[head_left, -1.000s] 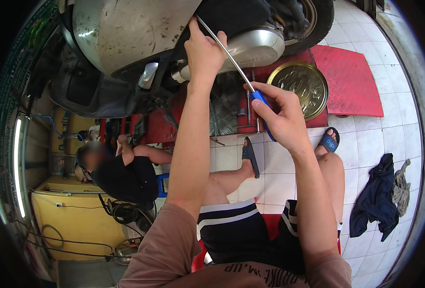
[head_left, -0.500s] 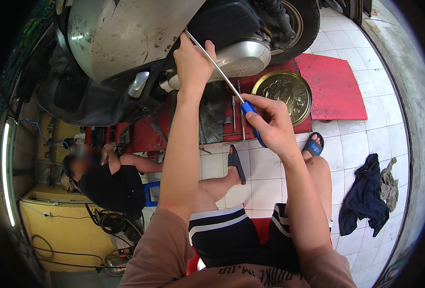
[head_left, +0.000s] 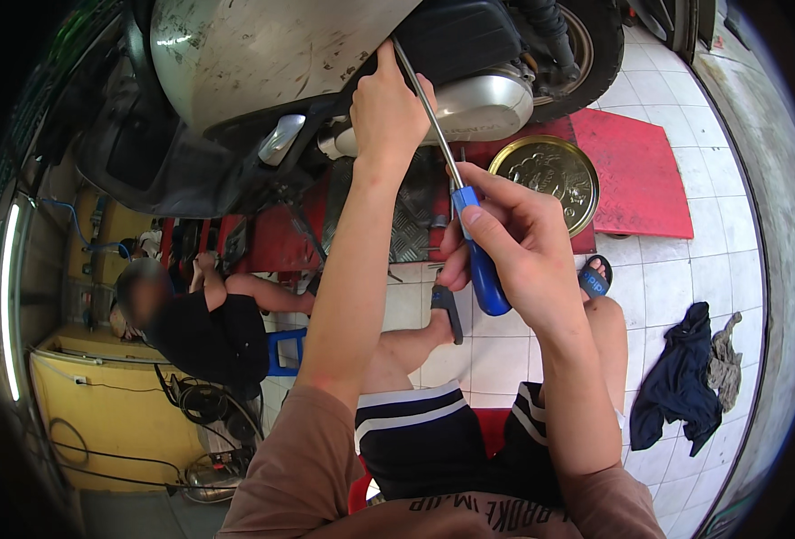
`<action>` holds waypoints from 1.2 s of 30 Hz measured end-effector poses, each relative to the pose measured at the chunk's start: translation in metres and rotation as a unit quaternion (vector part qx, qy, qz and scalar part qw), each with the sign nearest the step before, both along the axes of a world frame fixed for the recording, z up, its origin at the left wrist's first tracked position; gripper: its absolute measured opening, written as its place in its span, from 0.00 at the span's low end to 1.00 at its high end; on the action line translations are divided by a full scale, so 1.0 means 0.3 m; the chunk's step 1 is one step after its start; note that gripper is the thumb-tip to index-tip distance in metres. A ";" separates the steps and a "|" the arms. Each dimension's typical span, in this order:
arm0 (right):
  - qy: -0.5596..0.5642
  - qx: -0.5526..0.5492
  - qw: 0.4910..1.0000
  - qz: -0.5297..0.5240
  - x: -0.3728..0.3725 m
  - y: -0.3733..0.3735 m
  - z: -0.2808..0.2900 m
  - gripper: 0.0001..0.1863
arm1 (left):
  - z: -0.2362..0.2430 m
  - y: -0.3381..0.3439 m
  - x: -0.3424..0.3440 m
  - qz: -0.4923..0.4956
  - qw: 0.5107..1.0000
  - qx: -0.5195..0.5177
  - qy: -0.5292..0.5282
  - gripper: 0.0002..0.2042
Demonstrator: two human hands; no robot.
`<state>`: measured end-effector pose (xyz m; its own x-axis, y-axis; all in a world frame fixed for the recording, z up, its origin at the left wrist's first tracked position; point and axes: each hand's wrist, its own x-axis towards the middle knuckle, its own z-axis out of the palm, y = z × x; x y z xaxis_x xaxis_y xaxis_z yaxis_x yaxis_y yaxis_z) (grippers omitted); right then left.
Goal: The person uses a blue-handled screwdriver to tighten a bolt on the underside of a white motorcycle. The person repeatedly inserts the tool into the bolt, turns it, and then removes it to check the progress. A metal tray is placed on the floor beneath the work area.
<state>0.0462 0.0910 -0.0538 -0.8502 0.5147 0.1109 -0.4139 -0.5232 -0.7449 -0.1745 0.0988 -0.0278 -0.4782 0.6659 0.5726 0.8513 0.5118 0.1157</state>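
Note:
My left hand (head_left: 387,121) is at the lower edge of the scooter's dirty light panel (head_left: 262,54), index finger extended to the seam beside the screwdriver shaft (head_left: 439,135), other fingers curled; what they grip is hidden. My right hand (head_left: 528,247) holds the blue screwdriver handle (head_left: 484,274) between thumb and fingers, lower fingers loosely curled. The shaft runs diagonally up past my left hand to the seam, its tip hidden. A silver engine cover (head_left: 474,108) and a black plastic housing (head_left: 465,31) lie just right of the seam.
A red stand (head_left: 635,180) under the scooter carries a round gold tray (head_left: 541,162) and metal tools. A co-worker (head_left: 195,332) in black sits on a blue stool at left, near a yellow cabinet (head_left: 119,413) with cables. Dark cloths (head_left: 671,377) lie on the tiles at right.
Both hands have shifted slightly rightward along with the screwdriver. The handle stands steeper and lower, with more of it showing as my right fingers have loosened around it.

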 end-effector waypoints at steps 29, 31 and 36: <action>0.093 -0.105 0.990 -0.024 -0.200 -0.126 -0.025 0.30 | -0.053 0.046 -0.062 -0.056 0.991 0.081 -0.095 0.40; 0.088 -0.105 0.990 -0.022 -0.201 -0.125 -0.024 0.30 | -0.069 0.038 -0.087 -0.026 0.993 0.072 -0.085 0.41; 0.100 -0.088 0.991 -0.006 -0.192 -0.111 -0.021 0.29 | -0.071 0.037 -0.077 0.002 0.990 0.080 -0.114 0.37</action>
